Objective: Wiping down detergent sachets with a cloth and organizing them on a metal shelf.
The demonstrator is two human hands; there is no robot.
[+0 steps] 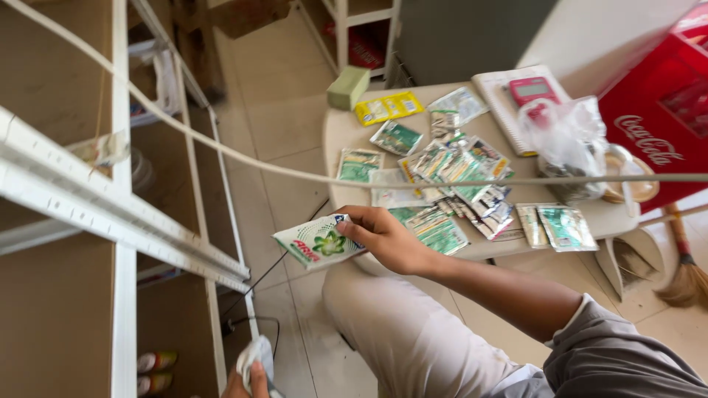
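White-green sachet (318, 241), long axis leftward

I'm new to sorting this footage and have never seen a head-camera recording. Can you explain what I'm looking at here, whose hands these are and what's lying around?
There is one picture, taken by a camera on a person's head, looking down at their own bare hands. The right hand holds a small white and green sachet by one edge. The left hand, at the bottom edge, grips something pale, hard to identify. On the round table lie many more sachets, a pink calculator on a notebook, and a clear plastic bag. White shelving stands at the left.
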